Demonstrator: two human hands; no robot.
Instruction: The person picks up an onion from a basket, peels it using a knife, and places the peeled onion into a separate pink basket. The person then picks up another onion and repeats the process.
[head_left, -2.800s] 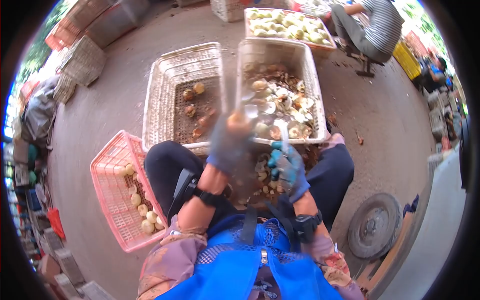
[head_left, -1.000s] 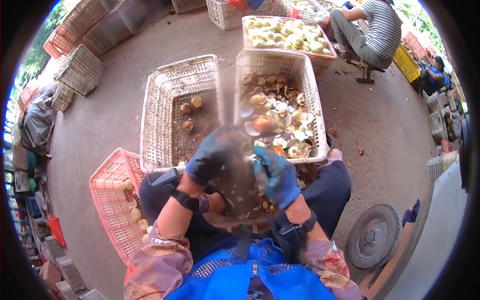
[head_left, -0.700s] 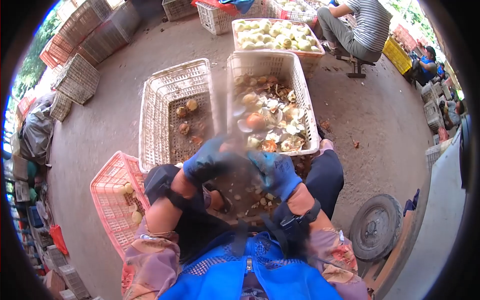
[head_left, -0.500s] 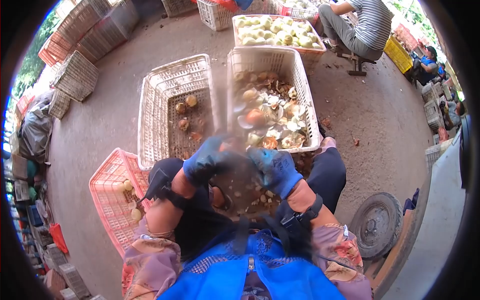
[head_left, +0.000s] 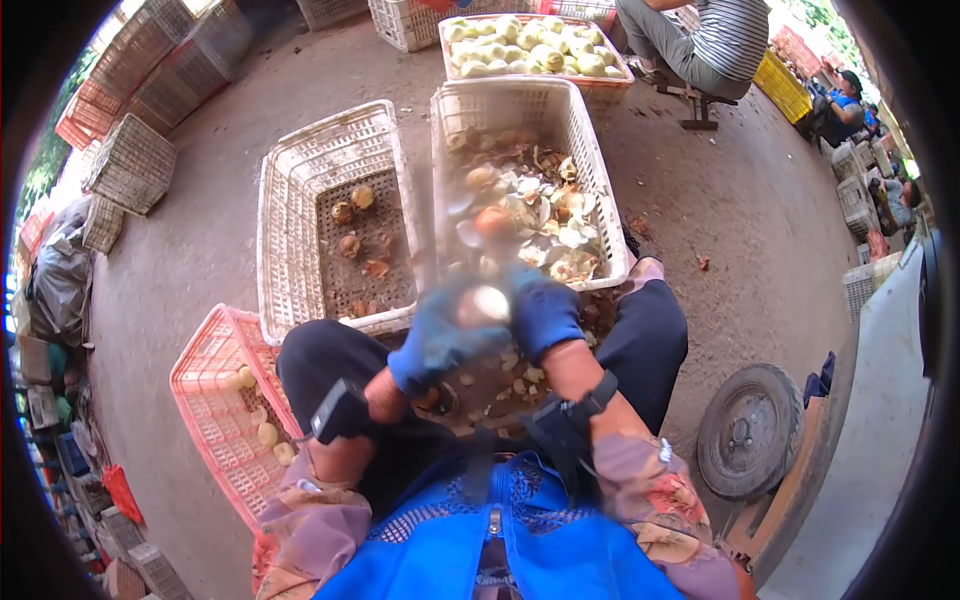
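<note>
Left hand point(head_left: 440, 338), gloved: fingers curled around one onion point(head_left: 484, 306), roundish and pale on its upper side, held in front of the knees. Right hand point(head_left: 546, 312), gloved: just right of the onion, fingers bent inward; contact with it, and any tool held, cannot be told. Onion nearer the left hand, being within its grasp; long axis not distinguishable. Both sets of fingertips lost in blur. Pink crate point(head_left: 212, 385), beside the left knee, pale onions inside, partly hidden by the arm. Beyond the hands, two white crates: left crate point(head_left: 288, 240), a few brown onions; right crate point(head_left: 588, 150), peelings point(head_left: 545, 205), near corner smeared. Farther, filled crate point(head_left: 606, 90), pale onions heaped. Seated person point(head_left: 712, 50), head cut off by the upper edge.
</note>
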